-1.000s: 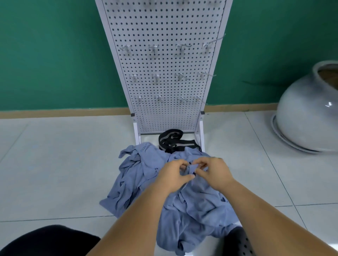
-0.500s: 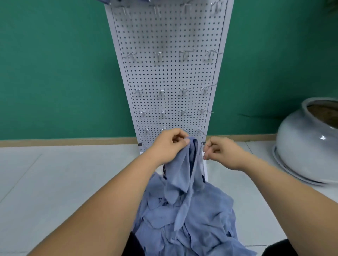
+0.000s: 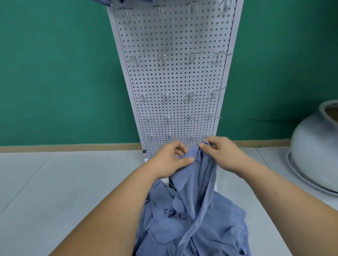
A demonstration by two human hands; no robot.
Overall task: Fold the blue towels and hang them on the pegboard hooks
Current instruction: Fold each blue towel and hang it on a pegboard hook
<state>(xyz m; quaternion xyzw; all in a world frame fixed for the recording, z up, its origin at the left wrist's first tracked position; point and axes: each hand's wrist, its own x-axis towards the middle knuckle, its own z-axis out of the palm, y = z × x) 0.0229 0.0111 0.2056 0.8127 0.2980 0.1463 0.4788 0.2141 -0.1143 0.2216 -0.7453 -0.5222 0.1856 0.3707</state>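
Note:
A blue towel (image 3: 196, 175) hangs lifted from a heap of blue towels (image 3: 197, 224) on the floor. My left hand (image 3: 171, 160) pinches its top edge with thumb over the cloth. My right hand (image 3: 222, 152) grips the same edge just to the right, close to the left hand. Right behind my hands stands the white pegboard (image 3: 175, 78), with rows of metal hooks (image 3: 190, 56). A strip of blue cloth (image 3: 124, 1) shows at the board's top edge.
A large grey ceramic jar (image 3: 316, 153) stands on the floor at the right. The green wall (image 3: 54, 73) with a wooden skirting runs behind the board. Pale floor tiles (image 3: 64, 182) spread to the left of the heap.
The towel has been lifted out of the heap. My right hand, apart from the cloth half a second ago, now holds the towel's top edge beside the left. The view has tilted upward.

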